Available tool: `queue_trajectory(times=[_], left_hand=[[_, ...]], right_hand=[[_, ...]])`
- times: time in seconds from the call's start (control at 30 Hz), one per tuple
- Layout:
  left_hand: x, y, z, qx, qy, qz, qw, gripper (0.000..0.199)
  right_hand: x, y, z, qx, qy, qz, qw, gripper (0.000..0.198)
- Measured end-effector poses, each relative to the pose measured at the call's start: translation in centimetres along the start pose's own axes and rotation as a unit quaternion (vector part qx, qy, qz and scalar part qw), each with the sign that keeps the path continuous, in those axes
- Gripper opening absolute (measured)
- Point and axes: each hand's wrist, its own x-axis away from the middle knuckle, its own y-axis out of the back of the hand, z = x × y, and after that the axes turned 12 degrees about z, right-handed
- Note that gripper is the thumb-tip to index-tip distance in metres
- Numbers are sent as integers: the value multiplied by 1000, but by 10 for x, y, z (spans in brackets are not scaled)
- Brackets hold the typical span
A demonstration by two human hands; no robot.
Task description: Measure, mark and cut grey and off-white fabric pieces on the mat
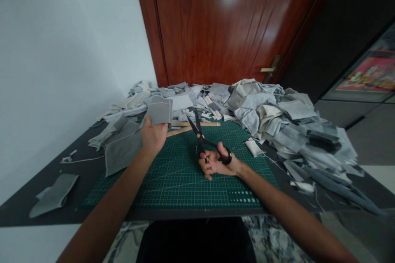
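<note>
Rulers (211, 124) apparently on mat (173, 181), fabric (220, 89) behind

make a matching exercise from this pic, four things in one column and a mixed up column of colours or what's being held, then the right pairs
Column one
1. left hand
2. door
3. right hand
4. mat

Column two
A. green, printed with a grid
B. holding open scissors
C. reddish brown
D. holding grey cloth

Right pairs: 1-D, 2-C, 3-B, 4-A
</note>
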Motion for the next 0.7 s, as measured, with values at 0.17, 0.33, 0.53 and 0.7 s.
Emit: queue_trajectory(times=[0.17, 0.33, 0.53, 0.7], left_hand=[[-1, -6, -6, 17, -41, -26, 999, 38], [2, -9, -1, 54, -52, -14, 997, 34], [10, -20, 1, 79, -54, 3, 995, 35], [15, -25, 4, 70, -58, 21, 996, 35]], right_hand=[[-7, -11, -15, 11, -70, 66, 995, 74], [-10, -18, -19, -9, -88, 73, 993, 74], [-14, -21, -24, -12, -71, 54, 996, 74], [-15, -19, -25, -3, -61, 35, 997, 72]])
